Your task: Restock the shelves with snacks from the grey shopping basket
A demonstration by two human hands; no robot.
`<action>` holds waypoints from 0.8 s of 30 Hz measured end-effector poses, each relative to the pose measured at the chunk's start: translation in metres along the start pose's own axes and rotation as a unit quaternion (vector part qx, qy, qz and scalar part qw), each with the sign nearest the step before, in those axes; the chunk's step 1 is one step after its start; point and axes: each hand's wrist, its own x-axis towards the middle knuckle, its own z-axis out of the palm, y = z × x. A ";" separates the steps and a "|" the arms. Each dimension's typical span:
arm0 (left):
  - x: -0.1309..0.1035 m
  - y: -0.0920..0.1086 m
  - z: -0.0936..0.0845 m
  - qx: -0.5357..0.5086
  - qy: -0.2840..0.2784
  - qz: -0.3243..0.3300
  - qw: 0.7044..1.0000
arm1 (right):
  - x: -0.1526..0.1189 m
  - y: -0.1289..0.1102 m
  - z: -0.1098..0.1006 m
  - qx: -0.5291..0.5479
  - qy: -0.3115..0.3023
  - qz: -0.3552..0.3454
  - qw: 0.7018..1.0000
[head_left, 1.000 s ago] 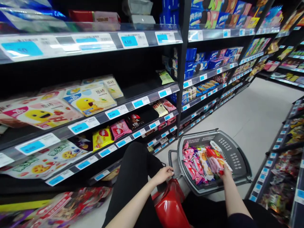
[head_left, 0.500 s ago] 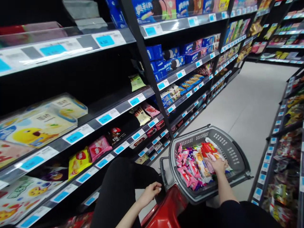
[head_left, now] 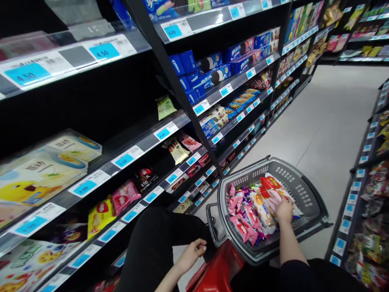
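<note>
A grey shopping basket [head_left: 304, 190] with perforated sides holds pink, white, purple and red snack packets. My right hand [head_left: 285, 211] is inside it, its fingers bent around a pale pink snack packet [head_left: 275, 198] near the right side of the pile; the fingertips are partly hidden. Close by lies a red-and-white packet [head_left: 270, 183]. Pink packets [head_left: 244, 229] fill the basket's near left part. My left hand [head_left: 194, 252] rests by my knee, fingers curled together, with nothing visible in them. It is just below the basket's handle [head_left: 212, 227], apart from it.
Store shelves [head_left: 127, 158] with price tags run along the left, stocked with blue Oreo boxes [head_left: 182, 67] and a yellow packet [head_left: 101, 213]. A red plastic object [head_left: 214, 271] sits below the basket. More snack shelves [head_left: 354, 202] line the right of the pale aisle floor [head_left: 337, 109].
The view has shifted slightly, so the shelves on the left sit further left. My right hand stays among the packets, and my left hand keeps its curled pose by my knee.
</note>
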 end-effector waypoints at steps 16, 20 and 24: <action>0.002 0.002 0.004 0.091 -0.015 0.067 0.994 | 0.044 -0.002 -0.082 -0.011 0.108 -0.025 0.994; -0.001 0.001 0.003 0.122 -0.018 0.063 0.990 | 0.028 0.008 -0.055 0.017 0.083 0.047 0.995; -0.003 0.000 0.003 0.137 -0.015 0.063 0.988 | 0.016 0.015 -0.038 0.014 0.084 0.099 0.991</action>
